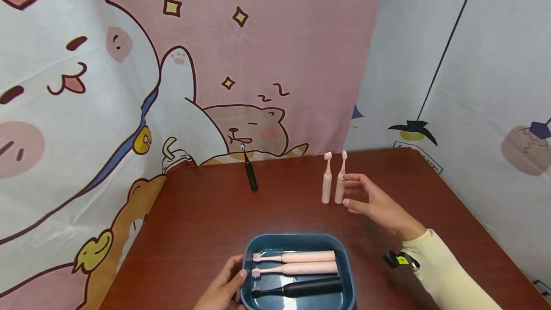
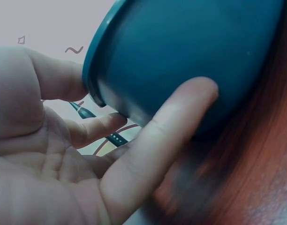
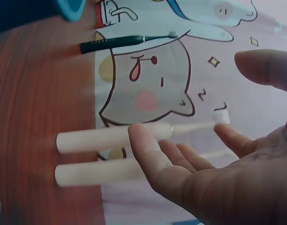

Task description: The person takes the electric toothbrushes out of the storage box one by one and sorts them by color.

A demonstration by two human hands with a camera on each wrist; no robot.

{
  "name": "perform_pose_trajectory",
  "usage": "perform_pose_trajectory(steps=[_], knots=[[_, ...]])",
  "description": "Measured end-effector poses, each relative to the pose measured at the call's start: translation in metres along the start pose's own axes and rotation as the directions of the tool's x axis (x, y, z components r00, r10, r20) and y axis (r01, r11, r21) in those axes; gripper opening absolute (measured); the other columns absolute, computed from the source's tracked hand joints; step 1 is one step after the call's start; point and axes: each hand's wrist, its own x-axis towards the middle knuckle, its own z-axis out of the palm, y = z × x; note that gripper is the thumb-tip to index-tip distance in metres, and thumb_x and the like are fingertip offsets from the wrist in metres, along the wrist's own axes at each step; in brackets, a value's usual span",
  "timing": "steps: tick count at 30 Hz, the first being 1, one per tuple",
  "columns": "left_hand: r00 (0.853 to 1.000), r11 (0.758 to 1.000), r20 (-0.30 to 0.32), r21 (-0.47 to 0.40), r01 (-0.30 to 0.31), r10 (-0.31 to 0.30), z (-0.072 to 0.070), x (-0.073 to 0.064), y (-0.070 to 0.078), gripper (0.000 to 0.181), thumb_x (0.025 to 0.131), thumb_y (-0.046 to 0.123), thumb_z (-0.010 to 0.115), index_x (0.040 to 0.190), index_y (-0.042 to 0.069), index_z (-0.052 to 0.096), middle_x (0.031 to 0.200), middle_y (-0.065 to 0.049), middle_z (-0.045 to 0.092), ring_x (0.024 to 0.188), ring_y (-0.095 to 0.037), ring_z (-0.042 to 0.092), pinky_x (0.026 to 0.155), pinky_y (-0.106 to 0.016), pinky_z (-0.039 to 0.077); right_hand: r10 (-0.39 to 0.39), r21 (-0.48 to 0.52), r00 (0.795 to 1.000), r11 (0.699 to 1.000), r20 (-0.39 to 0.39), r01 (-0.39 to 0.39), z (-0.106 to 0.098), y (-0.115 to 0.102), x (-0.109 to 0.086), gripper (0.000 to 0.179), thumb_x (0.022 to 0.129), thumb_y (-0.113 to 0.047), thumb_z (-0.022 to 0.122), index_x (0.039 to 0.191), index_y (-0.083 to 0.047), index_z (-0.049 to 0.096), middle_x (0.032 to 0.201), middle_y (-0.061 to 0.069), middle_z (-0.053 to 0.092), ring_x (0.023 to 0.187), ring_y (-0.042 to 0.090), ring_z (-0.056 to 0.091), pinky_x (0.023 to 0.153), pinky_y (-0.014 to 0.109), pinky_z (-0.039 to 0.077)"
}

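Observation:
A blue tray [image 1: 297,238] sits at the table's front with two pink electric toothbrushes [image 1: 310,256] and a black electric toothbrush [image 1: 312,287] lying inside. My left hand [image 1: 224,283] touches the tray's left side; in the left wrist view one straight finger [image 2: 181,110] lies along its outer wall. Two pale pink electric toothbrushes, a left one [image 1: 326,188] and a right one [image 1: 339,189], stand upright farther back. Beside the right one is my right hand [image 1: 379,204], its fingers and thumb spread apart. In the right wrist view these fingers [image 3: 155,159] overlap the brushes.
Another black electric toothbrush [image 1: 250,173] stands upright toward the back of the brown table [image 1: 198,224]. A cartoon-printed cloth [image 1: 292,27] hangs behind the table and along its left. A pale printed cloth [image 1: 465,85] hangs on the right.

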Motion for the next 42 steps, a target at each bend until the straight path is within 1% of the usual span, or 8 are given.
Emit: perform_pose_trajectory(steps=[5,10,14,19,26,32,37,42], knots=[[1.000,1.000,0.011,-0.021,0.006,-0.006,-0.001,-0.001,0.001,0.053,0.105,0.031,0.047,0.150,0.009,0.028,0.138,-0.018,0.044,0.095,-0.028,0.064,0.066,-0.043,0.059,-0.034,-0.109,0.999,0.993,0.023,0.036,0.012,-0.011,-0.004,0.066,0.091,-0.033,0.072,0.145,-0.018,0.038,0.141,0.011,0.048,0.132,0.040,0.045,0.098,0.052,0.051],[1.000,1.000,0.018,-0.029,-0.002,0.003,0.000,-0.002,0.000,0.053,0.106,0.030,0.047,0.150,0.009,0.027,0.139,-0.020,0.043,0.095,-0.029,0.065,0.067,-0.044,0.060,-0.047,-0.140,0.993,0.988,0.110,0.062,0.031,-0.020,-0.010,0.061,0.091,-0.037,0.071,0.142,-0.023,0.041,0.138,0.004,0.053,0.130,0.033,0.048,0.104,0.064,0.039],[0.999,0.998,0.007,-0.053,0.034,-0.034,0.000,0.000,0.000,0.051,0.106,0.031,0.047,0.150,0.012,0.030,0.138,-0.020,0.042,0.098,-0.027,0.063,0.071,-0.045,0.059,-0.031,-0.125,0.982,0.991,0.185,0.055,0.046,-0.025,-0.014,0.058,0.091,-0.036,0.071,0.140,-0.027,0.043,0.141,0.002,0.050,0.131,0.032,0.047,0.100,0.056,0.046],[0.997,0.994,-0.004,-0.074,0.077,-0.078,0.000,0.000,0.000,0.050,0.106,0.030,0.047,0.150,0.014,0.031,0.138,-0.017,0.041,0.100,-0.027,0.061,0.075,-0.047,0.059,-0.016,-0.097,0.955,0.994,0.297,0.047,0.062,-0.030,-0.018,0.057,0.091,-0.030,0.072,0.140,-0.030,0.043,0.144,0.000,0.046,0.132,0.032,0.046,0.090,0.035,0.054],[0.997,0.996,0.009,-0.051,0.077,-0.077,-0.003,0.000,0.001,0.053,0.106,0.032,0.047,0.151,0.012,0.028,0.140,-0.019,0.040,0.100,-0.027,0.063,0.076,-0.049,0.060,0.009,-0.125,0.878,0.991,0.479,0.057,0.085,-0.033,-0.021,0.050,0.094,-0.034,0.069,0.137,-0.033,0.044,0.143,-0.001,0.044,0.130,0.030,0.048,0.090,0.030,0.055],[0.997,0.997,-0.005,0.001,0.073,-0.073,-0.003,0.001,0.002,0.053,0.106,0.032,0.046,0.151,0.011,0.028,0.139,-0.019,0.043,0.093,-0.028,0.067,0.070,-0.048,0.061,-0.011,-0.245,0.803,0.950,0.596,0.195,0.101,-0.027,-0.023,0.042,0.096,-0.038,0.063,0.134,-0.035,0.045,0.130,-0.002,0.052,0.114,0.015,0.055,0.091,0.033,0.051],[0.998,0.998,-0.002,0.010,0.060,-0.060,-0.001,0.000,0.002,0.052,0.106,0.031,0.047,0.151,0.011,0.029,0.139,-0.019,0.043,0.090,-0.028,0.068,0.068,-0.047,0.061,-0.033,-0.290,0.730,0.905,0.683,0.312,0.109,-0.023,-0.022,0.042,0.098,-0.032,0.060,0.137,-0.028,0.045,0.130,-0.002,0.053,0.112,0.009,0.056,0.090,0.028,0.051],[0.998,0.998,-0.006,0.027,0.059,-0.059,-0.002,0.001,0.002,0.053,0.105,0.033,0.048,0.151,0.012,0.029,0.139,-0.019,0.043,0.088,-0.028,0.068,0.067,-0.047,0.061,-0.028,-0.312,0.696,0.881,0.717,0.356,0.112,-0.026,-0.019,0.043,0.099,-0.027,0.060,0.140,-0.023,0.046,0.129,-0.003,0.054,0.111,0.007,0.058,0.089,0.026,0.052]])
